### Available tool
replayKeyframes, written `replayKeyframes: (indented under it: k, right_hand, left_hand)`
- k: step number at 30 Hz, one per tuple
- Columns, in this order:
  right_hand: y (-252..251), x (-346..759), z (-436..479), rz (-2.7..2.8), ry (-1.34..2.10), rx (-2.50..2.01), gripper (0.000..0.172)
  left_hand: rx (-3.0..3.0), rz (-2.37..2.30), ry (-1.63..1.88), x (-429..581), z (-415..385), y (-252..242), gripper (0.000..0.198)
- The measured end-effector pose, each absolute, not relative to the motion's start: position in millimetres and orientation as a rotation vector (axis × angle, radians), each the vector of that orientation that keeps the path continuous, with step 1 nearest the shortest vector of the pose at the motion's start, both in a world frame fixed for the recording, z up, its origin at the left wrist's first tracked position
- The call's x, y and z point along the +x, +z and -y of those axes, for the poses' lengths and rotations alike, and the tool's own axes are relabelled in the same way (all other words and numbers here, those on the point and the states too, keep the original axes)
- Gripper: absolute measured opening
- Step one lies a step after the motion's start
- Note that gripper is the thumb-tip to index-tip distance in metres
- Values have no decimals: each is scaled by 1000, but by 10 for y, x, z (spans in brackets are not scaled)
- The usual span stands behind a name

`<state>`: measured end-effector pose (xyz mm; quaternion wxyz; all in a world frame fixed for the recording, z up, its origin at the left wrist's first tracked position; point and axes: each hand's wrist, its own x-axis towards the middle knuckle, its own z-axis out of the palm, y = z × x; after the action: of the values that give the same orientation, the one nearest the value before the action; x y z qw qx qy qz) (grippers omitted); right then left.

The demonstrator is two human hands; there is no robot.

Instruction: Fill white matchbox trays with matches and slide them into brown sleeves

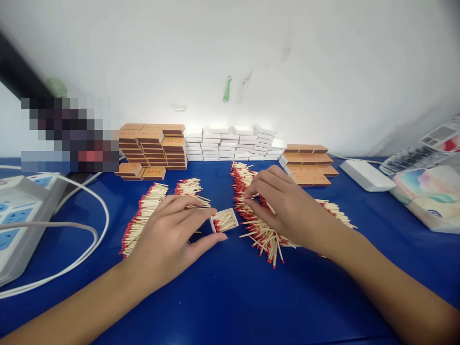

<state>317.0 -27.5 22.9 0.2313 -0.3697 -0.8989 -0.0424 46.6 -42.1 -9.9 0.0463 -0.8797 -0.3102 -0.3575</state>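
Note:
Between the thumb and index finger of my left hand (176, 230) is a small white matchbox tray (212, 225), with several red-headed matches (225, 221) lying inside. My right hand (276, 199) is over a long heap of loose matches (242, 179) to the right of the tray. Its thumb and fingertips are brought together in a pinch; whatever lies between the tips is too small to make out. Another row of matches (143, 215) runs along the far side of my left hand, partly covered by it. A smaller bunch (189, 187) sits just beyond those fingers.
Along the wall stand stacked orange matchboxes (151, 148), white box trays (230, 143) and more orange boxes (307, 165). A power strip (21, 215) with looping white cables is at left. At right are a white adapter (366, 175), a tissue pack (427, 196) and a plastic bottle (413, 158).

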Motion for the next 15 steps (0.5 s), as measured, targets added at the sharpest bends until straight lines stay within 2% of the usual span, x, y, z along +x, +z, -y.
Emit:
replayKeyframes:
  k: [10,15]
  right_hand:
    - [166,2982,440,2622,-422,-922,18]
    - [160,2967,466,2597,-500,-873,14]
  left_hand:
    - [-2668,945,-1109,515,446,-80,33]
    - [-2675,924,-1127,533,459,-81,33]
